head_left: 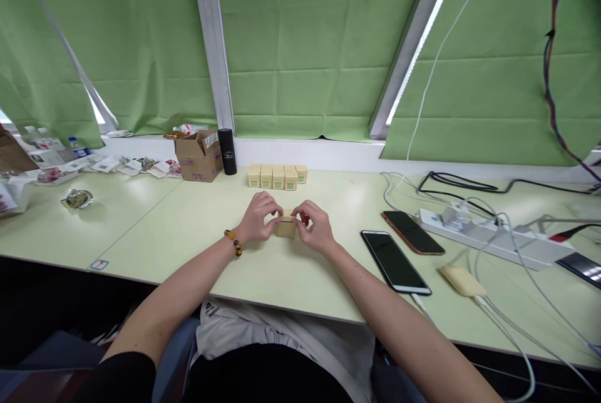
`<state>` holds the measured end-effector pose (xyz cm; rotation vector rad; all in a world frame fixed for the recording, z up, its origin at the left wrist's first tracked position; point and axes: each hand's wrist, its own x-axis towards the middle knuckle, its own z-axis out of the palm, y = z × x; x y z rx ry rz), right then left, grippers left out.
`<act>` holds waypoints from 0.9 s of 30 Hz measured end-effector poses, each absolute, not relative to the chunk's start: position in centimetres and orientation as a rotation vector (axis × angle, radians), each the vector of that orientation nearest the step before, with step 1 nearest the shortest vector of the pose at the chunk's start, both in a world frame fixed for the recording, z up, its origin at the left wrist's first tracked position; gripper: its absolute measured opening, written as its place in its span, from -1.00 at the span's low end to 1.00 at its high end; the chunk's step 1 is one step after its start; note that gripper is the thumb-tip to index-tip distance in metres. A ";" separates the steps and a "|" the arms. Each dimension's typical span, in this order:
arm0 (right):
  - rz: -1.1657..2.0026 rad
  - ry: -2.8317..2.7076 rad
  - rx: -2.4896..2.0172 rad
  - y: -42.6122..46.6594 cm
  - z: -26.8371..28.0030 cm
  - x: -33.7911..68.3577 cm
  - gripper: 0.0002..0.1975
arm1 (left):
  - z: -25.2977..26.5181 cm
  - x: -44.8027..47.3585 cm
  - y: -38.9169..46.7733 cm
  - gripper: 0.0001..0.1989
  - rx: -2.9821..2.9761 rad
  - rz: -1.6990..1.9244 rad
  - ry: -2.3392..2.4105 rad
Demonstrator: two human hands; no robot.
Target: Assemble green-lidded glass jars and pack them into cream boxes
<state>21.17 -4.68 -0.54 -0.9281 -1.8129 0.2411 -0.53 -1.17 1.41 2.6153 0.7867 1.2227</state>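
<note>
A small tan cardboard box (286, 229) stands on the pale green table in front of me, its lid partly raised with a dark gap under it. My left hand (259, 218) pinches the box's left upper edge between thumb and fingers. On the opposite side, my right hand (314, 226) grips the right upper edge the same way. Both hands are closed on it, and fingertips hide its top corners. Just beyond them sits a row of several similar small boxes (278, 178) with green labels. A beaded bracelet (233, 243) circles my left wrist.
Right of my hands lie a white-edged phone (395, 261), a brown-cased phone (412, 232), a power strip (493, 239), a cream-coloured charging device (462, 281) and loose cables. A larger carton (199, 156) and a black cylinder (228, 151) stand at the back left, near several small packets.
</note>
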 end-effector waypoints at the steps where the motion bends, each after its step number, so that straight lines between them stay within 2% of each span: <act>1: 0.237 -1.819 -0.936 -4.7 -0.5 21.2 -0.98 | 1.4 -0.5 -1.2 -0.93 2.626 1.226 0.782; 27: 0.089 -1.910 -0.773 -4.0 -1.1 21.6 -0.88 | 1.3 -0.3 -1.5 -0.92 2.792 1.268 0.695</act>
